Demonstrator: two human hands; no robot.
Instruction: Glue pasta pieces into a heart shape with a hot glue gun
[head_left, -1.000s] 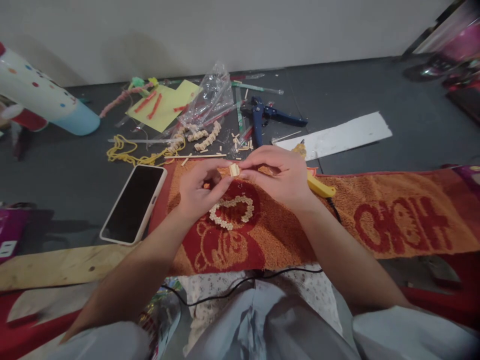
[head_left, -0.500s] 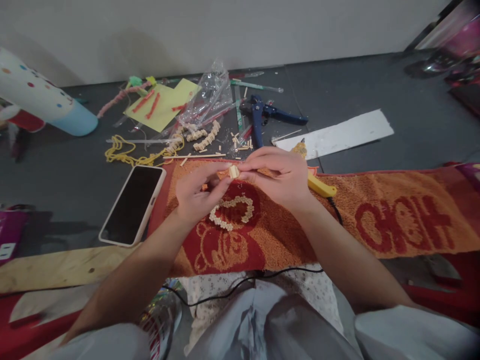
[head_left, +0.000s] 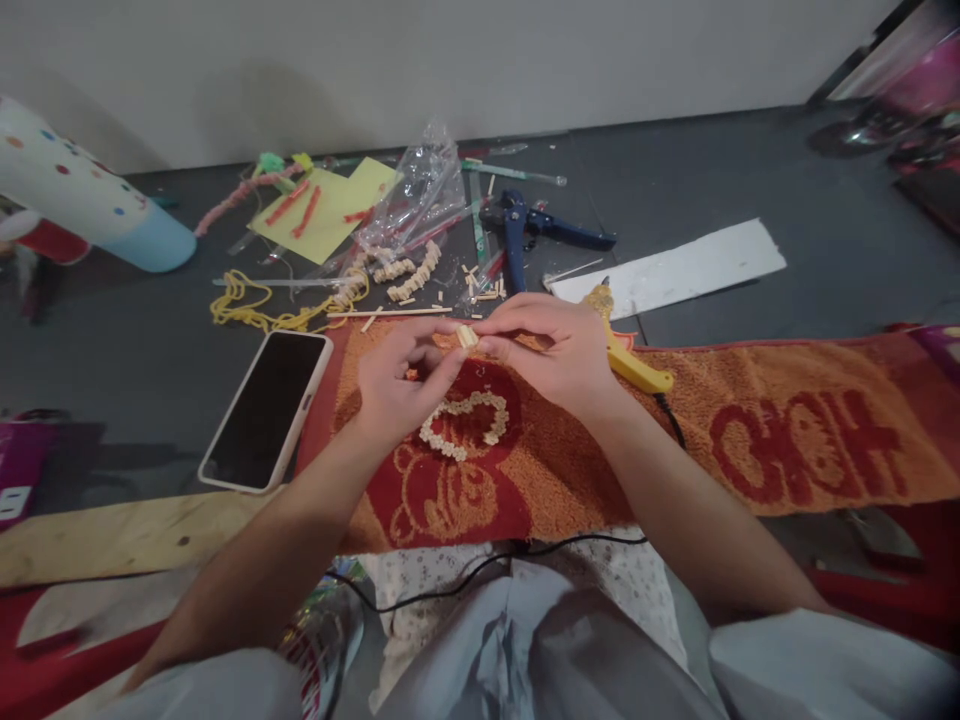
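Between the fingertips of both hands is a small bundle of short pale sticks [head_left: 468, 338]. My left hand [head_left: 405, 378] pinches it from the left with thumb and forefinger. On its other side my right hand [head_left: 556, 350] grips it with thumb and fingers. Just below the hands, a heart-shaped outline of pale stick pieces [head_left: 493, 418] lies on the orange and red towel [head_left: 577, 480]. A yellow glue gun [head_left: 637, 368] rests beside my right hand, partly hidden by it. Dark blue cutters [head_left: 516, 240] lie behind the hands.
A phone [head_left: 266, 410] lies left of the towel. Behind are curved stick strips [head_left: 420, 275], yellow yarn [head_left: 244, 305], clear plastic wrap [head_left: 427, 190] and yellow paper [head_left: 322, 215]. A white strip [head_left: 697, 270] lies at the right, a spotted tumbler [head_left: 90, 195] at far left.
The bundle has tilted slightly between the fingertips and moved up a little. My right hand has shifted slightly left, so more of the glue gun shows.
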